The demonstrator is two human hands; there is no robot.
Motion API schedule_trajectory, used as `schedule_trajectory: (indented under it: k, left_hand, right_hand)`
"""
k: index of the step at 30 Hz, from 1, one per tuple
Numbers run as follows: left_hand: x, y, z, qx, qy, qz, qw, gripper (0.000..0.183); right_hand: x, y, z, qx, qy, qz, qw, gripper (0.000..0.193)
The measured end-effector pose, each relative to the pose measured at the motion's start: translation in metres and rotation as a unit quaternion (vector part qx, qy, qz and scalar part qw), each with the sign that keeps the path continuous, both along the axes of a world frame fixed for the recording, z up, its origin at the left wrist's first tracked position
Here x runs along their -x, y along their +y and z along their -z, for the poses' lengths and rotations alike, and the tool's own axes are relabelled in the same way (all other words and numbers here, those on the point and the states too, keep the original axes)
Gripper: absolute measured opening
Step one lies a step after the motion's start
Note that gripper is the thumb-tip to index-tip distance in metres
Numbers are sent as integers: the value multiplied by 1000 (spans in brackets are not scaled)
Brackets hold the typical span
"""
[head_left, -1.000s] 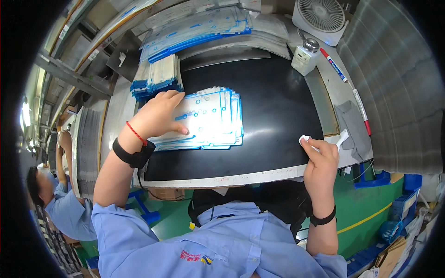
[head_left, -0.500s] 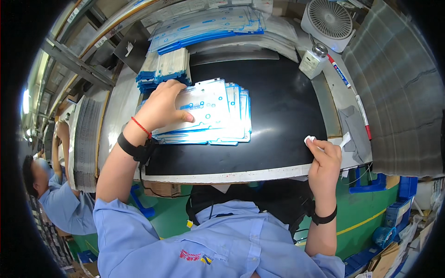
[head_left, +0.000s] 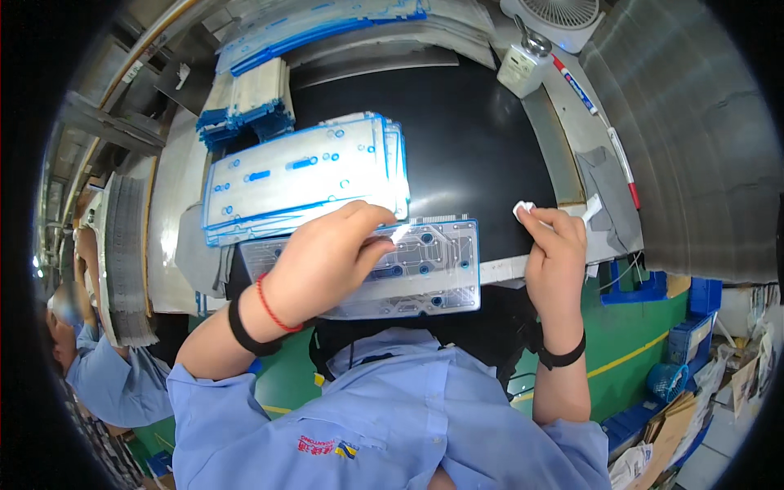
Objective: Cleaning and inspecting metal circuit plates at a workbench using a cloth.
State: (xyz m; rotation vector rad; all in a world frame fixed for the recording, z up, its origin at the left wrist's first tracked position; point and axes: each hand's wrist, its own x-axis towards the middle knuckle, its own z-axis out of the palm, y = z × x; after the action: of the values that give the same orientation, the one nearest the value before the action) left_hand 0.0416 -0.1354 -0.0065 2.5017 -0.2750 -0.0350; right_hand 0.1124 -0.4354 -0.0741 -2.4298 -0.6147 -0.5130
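Leftmost: one co-worker, blue sleeve [head_left: 114, 380], beside a tall pile of thin grey sheets [head_left: 126, 253]. Next, one grey cloth [head_left: 196, 251] at the bench's left, in view now where the earlier frames do not show it.

Two bundles of narrow blue-edged strips [head_left: 243, 102], behind the working stack; large blue-edged panels [head_left: 318, 34] piled farther back.

One stack of blue-edged translucent sheets [head_left: 286, 175], on the left part of the black mat [head_left: 465, 147]. Half a second ago the left hand rests on its left side; now the stack lies uncovered except near its front edge.

One left hand [head_left: 325, 251], shifted right and nearer the body, over a clear circuit-patterned sheet [head_left: 433, 265]. Thumb and fingers draw together at that sheet's far edge; whether they pinch it cannot be told. The sheet, not seen apart in the earlier frames, lies in front of the stack, across the bench's near edge.

One square white bottle [head_left: 521, 72], metal-topped, back right; one white fan [head_left: 563, 15] behind.

One right hand [head_left: 557, 245], closed on a white wad [head_left: 523, 211] between thumb and fingers, the same grasp as earlier.

Rightmost: two red-and-white markers [head_left: 576, 86], end to end; one grey rag [head_left: 614, 200].
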Motion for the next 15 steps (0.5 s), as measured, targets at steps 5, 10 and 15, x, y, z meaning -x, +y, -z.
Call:
schedule_trajectory:
  k: [5, 10, 15]
  left_hand:
    - [8, -11, 16, -100, -100, 75, 987, 38]
    - [28, -14, 8, -137, -19, 129, 982, 66]
    - [36, -14, 14, -177, -1, 127, 976, 91]
  right_hand:
    - [0, -2, -1, 17, 0, -4, 1000, 45]
    - [3, 6, -3, 10, 1, -45, 999, 43]
    - [18, 21, -13, 19, 50, -111, 992, 48]
